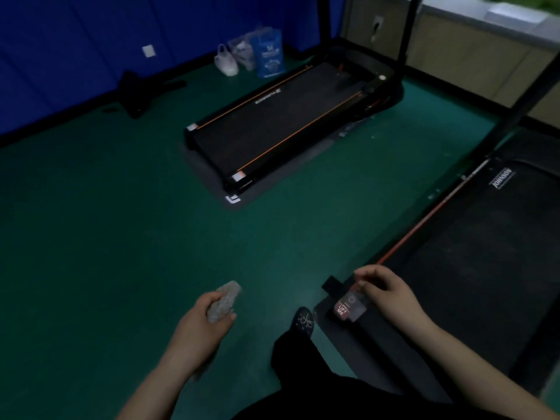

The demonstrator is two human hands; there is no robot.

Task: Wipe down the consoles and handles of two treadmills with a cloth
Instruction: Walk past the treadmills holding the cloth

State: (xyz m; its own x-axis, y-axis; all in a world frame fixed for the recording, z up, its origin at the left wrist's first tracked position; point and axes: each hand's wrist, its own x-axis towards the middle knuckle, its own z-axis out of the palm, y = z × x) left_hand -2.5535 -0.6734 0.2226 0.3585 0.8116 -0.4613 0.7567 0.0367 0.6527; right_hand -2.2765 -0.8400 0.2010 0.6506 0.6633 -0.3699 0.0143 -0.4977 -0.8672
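Observation:
My left hand (203, 325) is closed around a folded grey cloth (225, 300), held low over the green floor. My right hand (385, 286) hovers with curled fingers above the rear corner of the near treadmill (472, 268), holding nothing that I can see. A red "LIFT ME" label (348, 307) sits on that corner just below my fingers. A second treadmill (281, 122) with orange side stripes lies further back in the middle of the room. Its upright post (407, 34) rises at the far end. Both consoles and handles are out of frame.
Plastic bags (254, 56) stand against the blue wall (91, 40) at the back. A dark bundle (139, 92) lies on the floor by the wall at left. My foot (303, 321) rests between the hands. Beige cabinets (469, 53) line the right rear.

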